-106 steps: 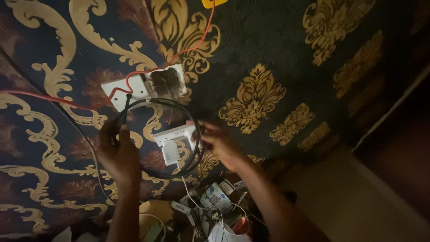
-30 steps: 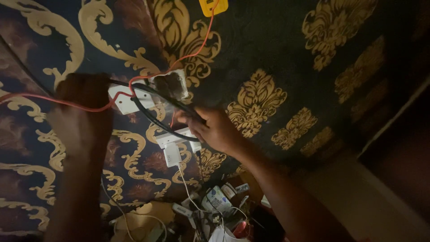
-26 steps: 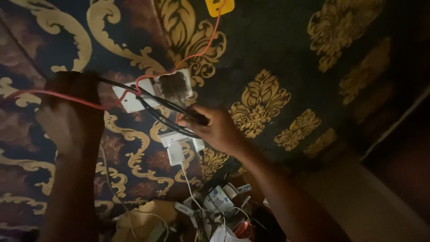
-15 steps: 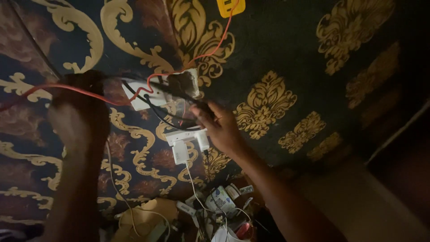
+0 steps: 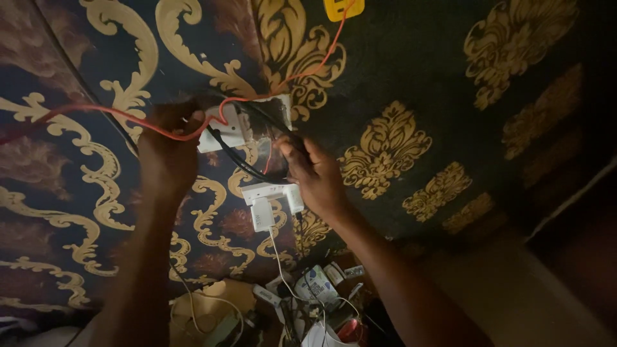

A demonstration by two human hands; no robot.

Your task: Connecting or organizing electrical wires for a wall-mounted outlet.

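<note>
Both hands have risen to the white socket (image 5: 241, 128): left hand (image 5: 168, 151) grips its left edge, right hand (image 5: 315, 177) pinches the black cable (image 5: 234, 157) just right, mid-wiring; next, careful seating.

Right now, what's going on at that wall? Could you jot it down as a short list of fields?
Setting: dim wall with dark wallpaper patterned in gold scrolls
Left hand: pressed on the white wall socket, red wire running across it
Right hand: pinching a black cable beside the socket
Below the hands: white adapter with a white lead hanging down
Bottom: clutter of small items, too dark to identify
Top edge: yellow object
</note>
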